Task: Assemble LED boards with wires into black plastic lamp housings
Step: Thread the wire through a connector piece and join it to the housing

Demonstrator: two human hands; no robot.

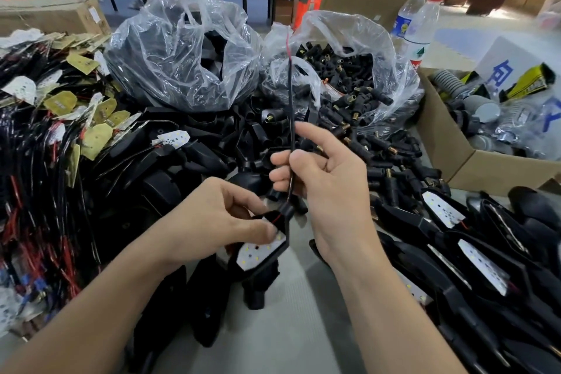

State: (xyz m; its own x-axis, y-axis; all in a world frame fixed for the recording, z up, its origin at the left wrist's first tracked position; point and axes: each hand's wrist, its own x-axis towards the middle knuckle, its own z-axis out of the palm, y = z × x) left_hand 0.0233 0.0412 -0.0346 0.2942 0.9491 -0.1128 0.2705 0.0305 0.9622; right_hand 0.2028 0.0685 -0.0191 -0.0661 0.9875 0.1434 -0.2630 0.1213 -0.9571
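Observation:
My left hand (212, 222) grips a black lamp housing (274, 255) low in the middle, thumb pressing on the white LED board (258, 252) seated in it. A thin black wire (291, 106) with a red tip runs from the housing's neck straight up. My right hand (321, 173) pinches that wire between thumb and curled fingers just above the housing, index finger pointing up-left.
Wired LED boards (54, 118) are piled at the left. Two clear bags hold black housings (182, 70) and small black connectors (343, 85). Finished lamps (473, 258) lie at the right, beside a cardboard box (455, 161) and two water bottles (419, 24).

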